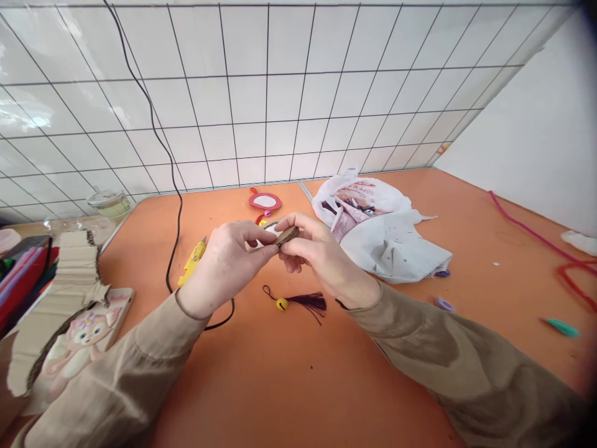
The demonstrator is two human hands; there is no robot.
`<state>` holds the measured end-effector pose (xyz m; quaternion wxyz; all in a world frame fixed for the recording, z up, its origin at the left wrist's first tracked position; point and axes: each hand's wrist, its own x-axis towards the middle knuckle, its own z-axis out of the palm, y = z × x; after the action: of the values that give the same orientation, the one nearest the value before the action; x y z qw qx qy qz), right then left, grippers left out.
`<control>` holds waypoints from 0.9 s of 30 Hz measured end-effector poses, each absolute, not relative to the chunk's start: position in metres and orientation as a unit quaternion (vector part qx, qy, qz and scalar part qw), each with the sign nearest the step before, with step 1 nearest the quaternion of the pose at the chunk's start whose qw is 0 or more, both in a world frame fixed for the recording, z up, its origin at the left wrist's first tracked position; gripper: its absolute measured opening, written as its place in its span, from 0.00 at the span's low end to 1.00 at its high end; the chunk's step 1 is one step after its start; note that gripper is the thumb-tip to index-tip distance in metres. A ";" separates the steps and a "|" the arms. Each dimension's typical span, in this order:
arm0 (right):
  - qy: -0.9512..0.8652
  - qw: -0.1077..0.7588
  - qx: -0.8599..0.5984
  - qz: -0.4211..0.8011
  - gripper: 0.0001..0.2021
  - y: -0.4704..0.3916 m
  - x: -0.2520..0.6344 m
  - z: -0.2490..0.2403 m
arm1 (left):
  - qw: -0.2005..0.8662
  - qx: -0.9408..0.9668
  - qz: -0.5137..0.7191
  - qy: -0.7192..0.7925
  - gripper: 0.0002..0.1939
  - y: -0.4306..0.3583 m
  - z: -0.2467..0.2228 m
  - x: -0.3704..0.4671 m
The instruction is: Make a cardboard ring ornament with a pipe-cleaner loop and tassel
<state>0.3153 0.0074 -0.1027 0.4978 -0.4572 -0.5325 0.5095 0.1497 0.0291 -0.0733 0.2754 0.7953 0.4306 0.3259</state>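
Above the middle of the orange table, my left hand [228, 261] and my right hand [317, 249] meet, both closed on a small brown piece [288, 235] with a rough, layered edge. The fingertips pinch it from either side and hide part of it. Just behind the fingers shows a white rounded surface [265, 235]; I cannot tell whether it belongs to the held piece. Below the hands lies a dark tassel [313, 302] with a yellow bell [282, 304] and a cord loop. Beyond them is a red-rimmed oval ornament [265, 201] with a white centre.
A yellow glue gun [193, 261] lies beside my left hand, near a black cable [175, 186]. A white plastic bag [396, 246] sits behind my right hand. Torn cardboard [60, 298] is at left. Red cord [536, 233] and a green-capped item [562, 327] lie at right.
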 end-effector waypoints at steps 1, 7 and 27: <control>-0.532 0.501 -0.456 0.507 0.11 0.007 0.315 -0.102 | 0.275 0.794 0.332 0.429 0.08 0.029 -0.073 0.150; -0.530 0.527 -0.448 0.491 0.18 0.002 0.311 -0.101 | 0.317 0.768 0.352 0.432 0.07 0.030 -0.075 0.150; -0.552 0.556 -0.421 0.458 0.25 -0.004 0.311 -0.107 | 0.333 0.760 0.332 0.448 0.08 0.029 -0.071 0.147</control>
<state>0.3113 -0.0038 -0.1072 0.5558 -0.4208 -0.5519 0.4576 0.1473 0.0288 -0.0712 0.3327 0.7604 0.4480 0.3322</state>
